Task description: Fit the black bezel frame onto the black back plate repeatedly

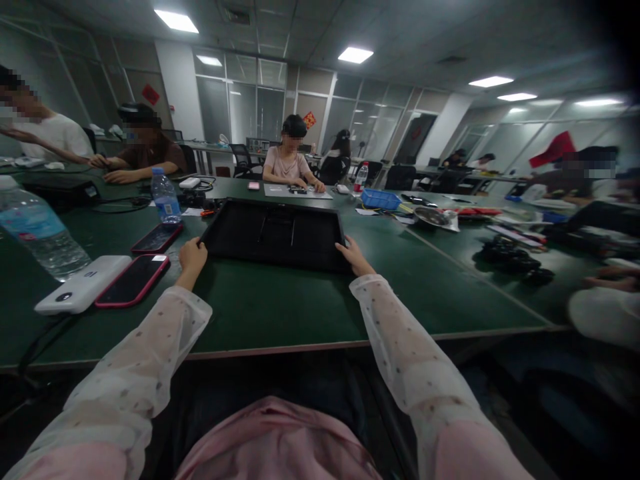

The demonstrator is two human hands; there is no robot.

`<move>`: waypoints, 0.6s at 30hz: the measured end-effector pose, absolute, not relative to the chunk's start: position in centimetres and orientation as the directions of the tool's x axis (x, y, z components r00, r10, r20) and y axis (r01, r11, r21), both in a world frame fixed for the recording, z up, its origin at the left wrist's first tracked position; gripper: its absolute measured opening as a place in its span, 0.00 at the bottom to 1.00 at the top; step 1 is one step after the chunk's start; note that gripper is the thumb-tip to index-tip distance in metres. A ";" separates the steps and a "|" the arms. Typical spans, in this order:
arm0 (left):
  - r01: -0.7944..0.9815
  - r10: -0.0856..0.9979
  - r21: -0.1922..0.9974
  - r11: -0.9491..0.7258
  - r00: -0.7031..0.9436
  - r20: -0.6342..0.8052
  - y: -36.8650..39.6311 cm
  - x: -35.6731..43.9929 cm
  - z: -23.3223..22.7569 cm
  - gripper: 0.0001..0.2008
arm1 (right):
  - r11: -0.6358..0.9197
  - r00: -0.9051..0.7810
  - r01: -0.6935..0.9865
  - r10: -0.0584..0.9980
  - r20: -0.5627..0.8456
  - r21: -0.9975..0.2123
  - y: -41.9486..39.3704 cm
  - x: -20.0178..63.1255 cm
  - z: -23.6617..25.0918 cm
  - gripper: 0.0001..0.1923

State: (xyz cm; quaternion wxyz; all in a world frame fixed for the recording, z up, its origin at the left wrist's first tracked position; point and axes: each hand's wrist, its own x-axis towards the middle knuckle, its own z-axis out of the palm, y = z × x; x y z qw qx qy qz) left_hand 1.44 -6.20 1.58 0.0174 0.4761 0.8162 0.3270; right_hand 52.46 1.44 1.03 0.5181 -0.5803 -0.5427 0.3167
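A wide black rectangular panel (315, 235) with a raised rim and a narrow bracket shape in its middle is on the green table in front of me. My left hand (193, 256) is closed on its near left corner. At the opposite side, my right hand (354, 255) grips the right edge, its thumb resting on the rim. Fingers on the far side of each edge are partly hidden. Both forearms are in sheer white dotted sleeves.
To the left are a pink-cased phone (134, 280), a second phone (157, 237), a white power bank (83, 283) and two water bottles (165, 195). A blue basket (381, 199) and black cables (513, 259) are on the right. Across the table, a person (285, 163) works with small parts.
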 end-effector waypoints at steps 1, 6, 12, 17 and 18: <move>0.763 0.788 0.555 0.331 -0.547 0.281 -6.2 1.5 1.6 0.25 | 0.135 0.207 0.254 0.960 0.190 -0.958 1.4 52.1 1.0 0.36; 0.764 0.791 0.565 0.312 -0.538 0.291 -6.6 1.8 1.8 0.25 | 0.142 0.234 0.204 0.954 0.189 -0.969 1.1 51.5 0.9 0.38; 0.764 0.808 0.570 0.303 -0.523 0.271 -6.5 1.9 1.7 0.25 | 0.226 0.261 0.271 0.918 0.298 -0.936 1.0 53.2 1.2 0.36; 0.762 0.815 0.582 0.284 -0.512 0.272 -6.0 1.3 1.1 0.25 | 0.181 0.485 0.320 0.812 0.325 -0.930 1.1 55.8 1.0 0.34; 0.762 0.816 0.583 0.280 -0.509 0.273 -5.9 1.2 0.9 0.25 | 0.139 0.549 0.356 0.769 0.327 -0.924 1.1 56.5 0.9 0.34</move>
